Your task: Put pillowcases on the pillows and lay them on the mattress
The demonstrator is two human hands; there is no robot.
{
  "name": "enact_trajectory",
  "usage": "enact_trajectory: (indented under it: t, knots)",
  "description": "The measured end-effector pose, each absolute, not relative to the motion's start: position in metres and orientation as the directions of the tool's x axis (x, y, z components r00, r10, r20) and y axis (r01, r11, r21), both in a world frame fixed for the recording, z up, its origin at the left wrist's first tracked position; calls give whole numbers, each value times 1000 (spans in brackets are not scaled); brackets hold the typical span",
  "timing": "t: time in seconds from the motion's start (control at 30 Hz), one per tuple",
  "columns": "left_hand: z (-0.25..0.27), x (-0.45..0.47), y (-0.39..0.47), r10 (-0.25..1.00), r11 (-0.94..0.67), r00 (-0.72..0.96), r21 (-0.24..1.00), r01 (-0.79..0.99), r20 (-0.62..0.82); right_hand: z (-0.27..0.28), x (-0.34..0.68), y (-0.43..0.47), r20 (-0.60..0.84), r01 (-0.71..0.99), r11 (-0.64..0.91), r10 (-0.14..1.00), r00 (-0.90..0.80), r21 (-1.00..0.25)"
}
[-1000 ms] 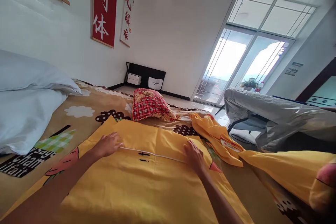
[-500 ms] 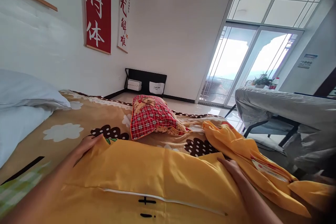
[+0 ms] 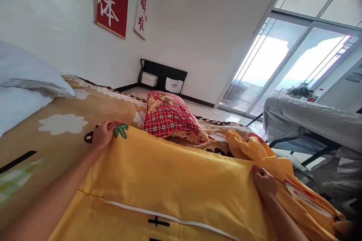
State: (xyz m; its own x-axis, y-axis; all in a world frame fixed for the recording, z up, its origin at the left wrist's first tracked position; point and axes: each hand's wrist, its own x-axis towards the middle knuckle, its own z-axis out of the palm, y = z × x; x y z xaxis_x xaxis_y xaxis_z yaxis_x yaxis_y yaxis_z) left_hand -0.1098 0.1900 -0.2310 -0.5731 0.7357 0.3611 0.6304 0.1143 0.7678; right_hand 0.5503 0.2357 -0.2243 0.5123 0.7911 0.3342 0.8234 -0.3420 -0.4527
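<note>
A yellow pillowcase (image 3: 169,175) is spread in front of me, with a white zip-like strip (image 3: 158,211) across it and black printed marks below. My left hand (image 3: 102,134) is closed on its far left corner, beside a printed green leaf (image 3: 121,131). At the far right corner, my right hand (image 3: 265,182) pinches the edge with thumb and curled fingers. The cloth between both hands is stretched fairly flat. Crumpled yellow fabric (image 3: 254,147) with a printed pattern lies just beyond and right of my right hand. The near end of the pillowcase runs out of view.
A red checked pillow (image 3: 169,118) rests on the brown patterned bedding (image 3: 85,109). White pillows (image 3: 28,67) lie at the left. A plastic-covered table (image 3: 305,115) stands at the right, with a plant (image 3: 299,89) on it. Behind are a black bench (image 3: 162,69) and glass doors (image 3: 283,56).
Both hands have moved the far edge of the pillowcase outward, and it is now tauter and straighter. The green leaf print shows more fully. The head view has tipped downward and tilted.
</note>
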Motion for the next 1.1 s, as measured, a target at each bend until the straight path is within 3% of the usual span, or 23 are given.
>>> enact_trajectory:
  t: [0.1, 0.2, 0.27, 0.37, 0.47, 0.53, 0.63, 0.9, 1.1]
  knots:
    - [-236, -81, 179, 703, 84, -476, 603, 793, 529, -234, 526, 243, 397, 858, -314, 785, 475, -407]
    - [-236, -24, 169, 716, -247, 34, 207, 947, 697, -240, 470, 246, 460, 929, -101, 847, 267, -355]
    - [-234, 23, 168, 659, -503, 425, -56, 863, 621, -243, 420, 238, 435, 925, 187, 900, -26, -331]
    - [-233, 75, 183, 643, -638, 630, -152, 755, 434, -247, 352, 213, 325, 800, 517, 846, -423, -305]
    - [-235, 77, 210, 784, -505, 507, -106, 857, 358, -249, 323, 191, 131, 742, 601, 795, -592, -298]
    - [-236, 55, 228, 867, -372, 372, -65, 926, 331, -250, 329, 186, 45, 762, 565, 812, -582, -317]
    - [-233, 20, 246, 920, -245, 235, -8, 970, 315, -250, 349, 188, 29, 804, 487, 860, -509, -340]
    - [-233, -1, 254, 948, -139, 117, 55, 989, 297, -247, 355, 185, 26, 832, 444, 886, -462, -334]
    - [-219, -39, 253, 859, 45, -90, 101, 994, 504, -247, 361, 189, -11, 839, 431, 888, -460, -333]
